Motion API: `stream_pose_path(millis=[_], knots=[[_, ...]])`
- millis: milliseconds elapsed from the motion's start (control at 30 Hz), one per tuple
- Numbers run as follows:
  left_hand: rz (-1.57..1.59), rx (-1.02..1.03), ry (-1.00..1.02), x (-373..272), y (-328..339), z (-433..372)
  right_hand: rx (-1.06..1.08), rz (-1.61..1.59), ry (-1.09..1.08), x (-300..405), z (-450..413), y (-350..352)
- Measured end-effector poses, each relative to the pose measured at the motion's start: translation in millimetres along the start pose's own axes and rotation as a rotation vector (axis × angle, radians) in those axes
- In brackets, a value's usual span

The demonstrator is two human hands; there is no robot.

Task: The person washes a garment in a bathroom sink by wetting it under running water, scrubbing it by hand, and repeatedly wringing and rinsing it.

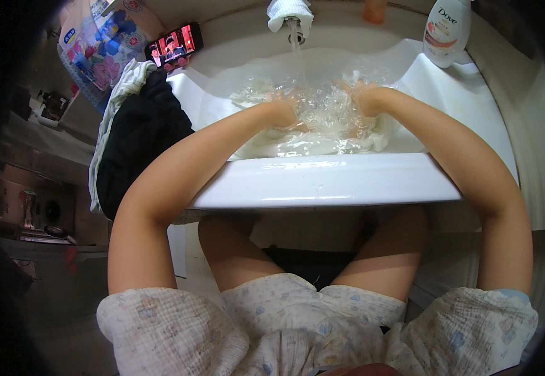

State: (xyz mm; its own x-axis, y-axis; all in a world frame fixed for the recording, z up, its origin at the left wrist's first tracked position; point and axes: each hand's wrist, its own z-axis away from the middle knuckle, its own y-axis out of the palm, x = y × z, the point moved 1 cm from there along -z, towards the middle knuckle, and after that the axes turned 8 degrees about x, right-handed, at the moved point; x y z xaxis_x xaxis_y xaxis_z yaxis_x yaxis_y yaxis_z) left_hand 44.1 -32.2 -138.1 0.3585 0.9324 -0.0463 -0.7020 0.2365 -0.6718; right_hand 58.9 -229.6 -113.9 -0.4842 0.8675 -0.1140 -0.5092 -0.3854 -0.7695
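Observation:
Both of my hands are down in the white basin (319, 181), which holds rippling water. My left hand (285, 112) is at the left of the splash, its fingers under the surface. On the right, my right hand (368, 101) is likewise partly submerged. A pale wet cloth (272, 143) lies in the water around and below both hands. Bubbles and glare hide the fingers, so I cannot tell whether either hand grips the cloth. A stream of water (297, 54) falls between my hands from a faucet (291, 18) with a white cover.
Black fabric (136, 136) and a striped cloth (124, 96) hang over the basin's left edge. Behind them are a phone (176, 47) showing a video and a floral-printed plastic pack (105, 44). A Dove pump bottle (447, 33) stands at the right rim; an orange container (374, 11) sits behind.

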Motion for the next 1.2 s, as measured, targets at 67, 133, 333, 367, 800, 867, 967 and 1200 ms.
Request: stream_pose_path(millis=[67,133,333,367,800,867,967,1200], knots=[[0.093,-0.146,0.144,-6.3,6.1,1.5,0.018,0.035,-0.119,-5.7,-7.9,7.1],[0.191,-0.298,0.257,5.1,13.6,0.2,0.005,0.086,-0.235,6.6,-3.2,0.2],[0.452,-0.25,0.48,-15.5,12.7,-4.1,0.063,-0.131,-0.445,18.7,3.5,2.3],[0.451,-0.256,0.471,-10.0,12.3,-2.7,0.086,-0.181,-0.418,23.2,8.3,-3.3],[0.283,0.013,-0.055,-27.3,-43.3,113.2,0.275,-0.393,-0.045,-19.0,75.2,-45.4],[0.18,0.179,-0.178,-43.4,-43.4,127.4,0.26,-0.256,0.055,-20.2,77.6,-46.3],[0.223,0.35,-0.327,-25.6,-22.2,113.2,0.031,-0.538,0.237,6.2,104.9,-52.3],[0.345,-0.246,0.251,-15.3,-5.9,63.5,0.097,-0.474,0.088,17.1,72.2,-27.0]])
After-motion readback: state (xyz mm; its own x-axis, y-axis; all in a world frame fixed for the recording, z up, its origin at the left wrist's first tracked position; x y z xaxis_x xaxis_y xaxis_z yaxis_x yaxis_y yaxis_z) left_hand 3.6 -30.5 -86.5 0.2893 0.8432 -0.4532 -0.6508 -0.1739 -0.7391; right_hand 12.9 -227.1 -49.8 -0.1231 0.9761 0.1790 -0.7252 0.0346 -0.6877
